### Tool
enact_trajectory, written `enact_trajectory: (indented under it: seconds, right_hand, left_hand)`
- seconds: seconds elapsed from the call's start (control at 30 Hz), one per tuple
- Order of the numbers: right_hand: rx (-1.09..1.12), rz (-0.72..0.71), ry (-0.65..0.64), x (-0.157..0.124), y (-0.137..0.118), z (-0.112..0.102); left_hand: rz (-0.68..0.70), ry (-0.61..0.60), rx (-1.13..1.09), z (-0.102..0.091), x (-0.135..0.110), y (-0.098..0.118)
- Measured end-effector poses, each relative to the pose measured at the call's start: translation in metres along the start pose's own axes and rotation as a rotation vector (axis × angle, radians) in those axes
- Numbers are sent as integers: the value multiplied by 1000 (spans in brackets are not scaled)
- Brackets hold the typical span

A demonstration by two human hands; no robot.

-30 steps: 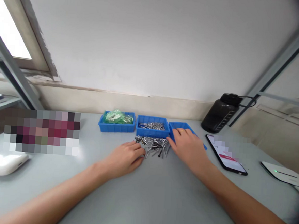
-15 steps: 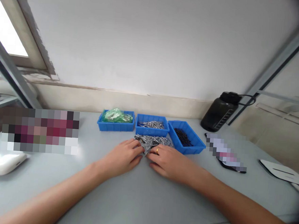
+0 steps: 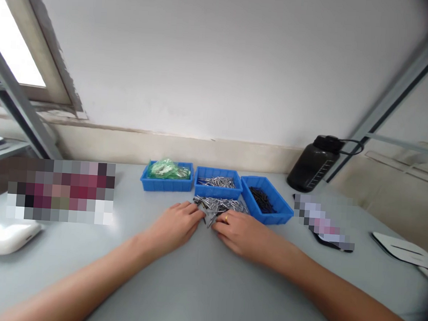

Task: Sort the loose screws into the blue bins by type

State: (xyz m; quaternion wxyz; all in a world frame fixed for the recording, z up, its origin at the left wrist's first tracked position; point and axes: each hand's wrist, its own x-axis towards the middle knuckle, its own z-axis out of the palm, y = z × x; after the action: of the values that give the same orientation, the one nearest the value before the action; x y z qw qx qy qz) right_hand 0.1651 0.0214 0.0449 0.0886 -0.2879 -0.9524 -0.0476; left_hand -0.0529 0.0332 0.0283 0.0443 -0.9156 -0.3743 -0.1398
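On your table [image 3: 190, 286], just in front of the trays [image 3: 217, 192], your left hand [image 3: 175, 225] and right hand [image 3: 240, 231] lie palm-down. The fingers are loosely extended and grip nothing visible, tips touching the pins [image 3: 216, 204] heaped between them. A hasty sweep could scatter pins across the smooth top, or prick you.

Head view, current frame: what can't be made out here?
- Whether the left hand or right hand grips any of the loose small silver metal pins: fingers cover the pile's near edge.
- Left side of the grey table: a pixelated block covers it.
- Flat dark phone screen: pixelated.
- Contents of the green plastic bag in the left blue plastic tray: too small.
- Small dark parts in the right blue tray: too small to identify.
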Motion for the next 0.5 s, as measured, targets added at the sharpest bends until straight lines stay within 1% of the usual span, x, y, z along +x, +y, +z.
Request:
enact_trajectory:
  seconds: [0.27, 0.5]
  right_hand:
    - [24, -11, -17, 1, -2, -6]
    - [-2, -9, -38, 1, -3, -5]
  left_hand:
    - [-3, -23, 4, -1, 0, 0]
    - [-30, -43, 13, -2, 0, 2]
